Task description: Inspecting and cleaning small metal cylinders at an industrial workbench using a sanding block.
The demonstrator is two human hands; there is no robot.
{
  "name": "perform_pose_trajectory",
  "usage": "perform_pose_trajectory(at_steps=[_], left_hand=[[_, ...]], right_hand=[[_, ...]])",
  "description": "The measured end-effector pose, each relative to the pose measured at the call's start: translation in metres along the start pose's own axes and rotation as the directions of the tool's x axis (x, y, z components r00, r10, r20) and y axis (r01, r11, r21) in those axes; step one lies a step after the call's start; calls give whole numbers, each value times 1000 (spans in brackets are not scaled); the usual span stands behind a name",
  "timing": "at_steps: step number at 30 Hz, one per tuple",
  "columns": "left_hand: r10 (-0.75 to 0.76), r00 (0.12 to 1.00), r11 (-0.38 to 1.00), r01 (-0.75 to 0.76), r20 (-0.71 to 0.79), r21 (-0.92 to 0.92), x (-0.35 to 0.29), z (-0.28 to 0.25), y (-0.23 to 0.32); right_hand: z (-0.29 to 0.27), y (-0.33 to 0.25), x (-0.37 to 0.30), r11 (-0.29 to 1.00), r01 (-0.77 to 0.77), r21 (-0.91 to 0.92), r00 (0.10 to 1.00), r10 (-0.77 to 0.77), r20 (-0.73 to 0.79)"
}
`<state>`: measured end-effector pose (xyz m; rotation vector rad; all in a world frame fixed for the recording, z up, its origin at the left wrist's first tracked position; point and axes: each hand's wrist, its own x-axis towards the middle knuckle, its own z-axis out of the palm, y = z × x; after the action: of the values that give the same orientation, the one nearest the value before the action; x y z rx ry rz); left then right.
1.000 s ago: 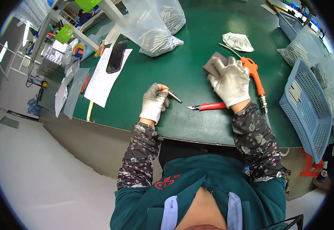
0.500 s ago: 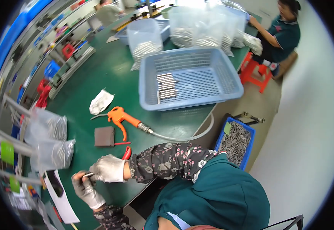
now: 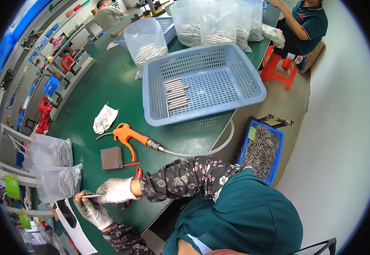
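Note:
A thin metal pin (image 3: pixel 91 196) spans the gap between my two gloved hands over the green bench. My left hand (image 3: pixel 95 212), in a pale glove with darkened fingertips, pinches its left end. Closed round the other end is my right hand (image 3: pixel 116 190), which hides that part of the pin. Just beyond the right wrist lies a red-handled tool (image 3: pixel 139 173), partly covered by the sleeve. Farther off are a brown square block (image 3: pixel 111 158), a thin red stick (image 3: pixel 132 164) and an orange air blow gun (image 3: pixel 129 136) with a clear hose.
A blue perforated basket (image 3: pixel 206 121) holds several metal pins. Bags of pins (image 3: pixel 149 53) stand behind it, more bags (image 3: pixel 59 182) at left. A blue bin (image 3: pixel 275 170) of pins sits low at right. A white cloth (image 3: pixel 105 119) lies mid-bench. A co-worker (image 3: pixel 310 25) sits far right.
The view has shifted slightly, so the basket and bench items appear farther left. Both hands stay together on the pin, which now lies more level and shows more of its length.

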<state>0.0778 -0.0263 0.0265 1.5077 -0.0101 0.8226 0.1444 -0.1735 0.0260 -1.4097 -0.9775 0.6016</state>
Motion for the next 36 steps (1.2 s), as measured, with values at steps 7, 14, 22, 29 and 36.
perform_pose_trajectory(at_steps=[7,14,22,29,36], left_hand=[[-81,985,990,62,154,127,-10,-9,5],[-149,950,989,148,276,23,-15,5,8],[-267,962,961,263,-48,-81,-17,-34,-7],[-198,980,979,199,-27,40,-13,-27,-7],[-111,993,932,93,32,351,-5,-30,-20]], right_hand=[[9,-6,10,863,77,-500,992,-116,-48],[7,0,-12,708,21,-706,980,-155,-127],[4,-38,-27,415,196,-888,947,-317,60],[3,-30,-37,165,314,-935,949,-33,313],[2,-13,-26,151,310,-939,943,-173,284]])
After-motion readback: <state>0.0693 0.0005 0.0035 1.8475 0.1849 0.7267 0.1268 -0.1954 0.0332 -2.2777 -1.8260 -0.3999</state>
